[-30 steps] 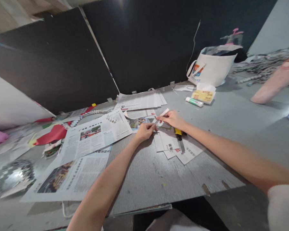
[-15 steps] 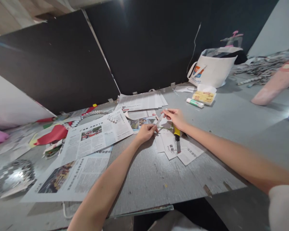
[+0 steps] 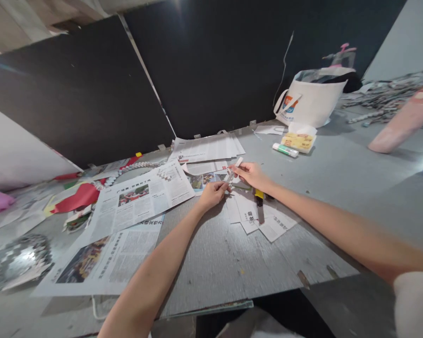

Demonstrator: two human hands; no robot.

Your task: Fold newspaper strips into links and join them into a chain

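Between my two hands is a narrow folded strip of newspaper (image 3: 230, 175), slanting up to the right. The closed fingers of my left hand (image 3: 213, 193) pinch its lower end. My right hand (image 3: 249, 174) grips it higher up, and the pale upper end sticks out past the fingers. A utility knife (image 3: 260, 206) with a yellow and black body lies just below my right hand, its top part hidden by the hand. Under the knife are several cut newspaper pieces (image 3: 245, 213).
Newspaper sheets (image 3: 137, 197) spread to the left, with red paper (image 3: 78, 198) beyond. A paper stack (image 3: 207, 148) lies against the black panel. Toward the right are a glue stick (image 3: 285, 150), a yellow tissue pack (image 3: 299, 141), a white bag (image 3: 312, 101) and a pink bottle (image 3: 400, 122).
My right hand has slid slightly down and left along the strip, closer to my left hand, so more of the strip's upper end shows. My left hand has stayed nearly still.
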